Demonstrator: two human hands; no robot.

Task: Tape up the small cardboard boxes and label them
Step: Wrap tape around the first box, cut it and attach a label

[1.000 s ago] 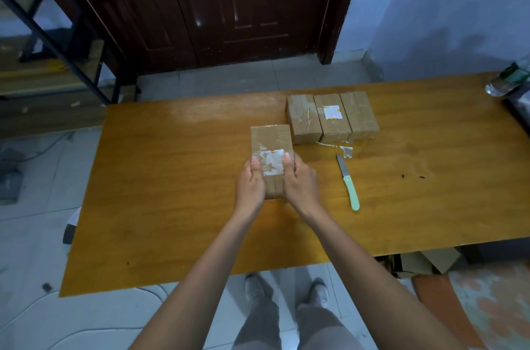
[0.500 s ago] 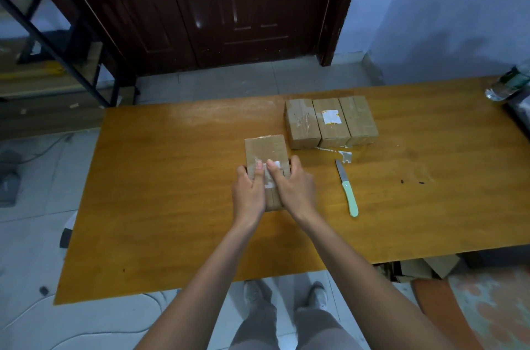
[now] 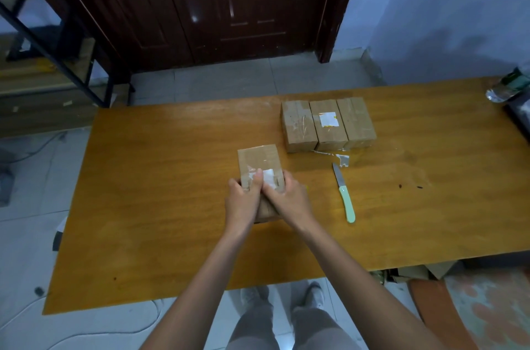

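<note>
We see a small cardboard box [image 3: 259,160] lying flat on the wooden table [image 3: 160,206], a bit left of centre, w/ a white label [image 3: 269,176] on its top face and shiny clear tape around it. Both hands are on the near half of the box: the left hand [image 3: 240,203] grips the left side, fingers curled round the edge and thumb laid on top, its tip touching the label's left edge; the right hand [image 3: 288,202] covers the right side & near end, thumb pressed on the label's lower part, fingers wrapped over the right edge. Whether the label is fully stuck down we can't tell, hands hide its near part. Three more boxes [image 3: 328,123] stand in a row touching each other at the far side of the table, right of the held one; the middle one carries a white label, the other two only tape. Just in front of that row lies a scrap of tape [image 3: 342,159], and near it a knife [image 3: 344,193] w/ a pale green handle, blade pointing away from us, apart from the right hand. A plastic bottle [image 3: 506,87] lies at the table's far right edge
</note>
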